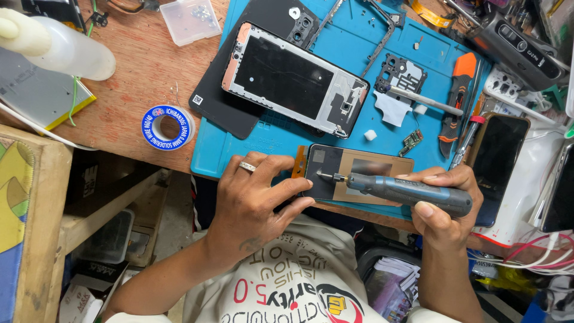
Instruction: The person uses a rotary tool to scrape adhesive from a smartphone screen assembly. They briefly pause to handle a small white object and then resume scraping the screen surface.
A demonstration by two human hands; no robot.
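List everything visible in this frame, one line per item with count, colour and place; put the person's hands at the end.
display panel: one, copper and dark, near mat edge, under both hands
electric screwdriver: one, blue-grey, tip on the panel
work mat: one, blue, on wooden bench
phone frame: one, silver and black, on mat
back cover: one, black, under the frame
solder wire spool: one, blue and white, left of mat
squeeze bottle: one, white, top left
parts box: one, clear, top
utility knife: one, orange and black, mat right
dark phone: one, right of mat
left hand: ringed, steadying the panel
right hand: gripping the screwdriver
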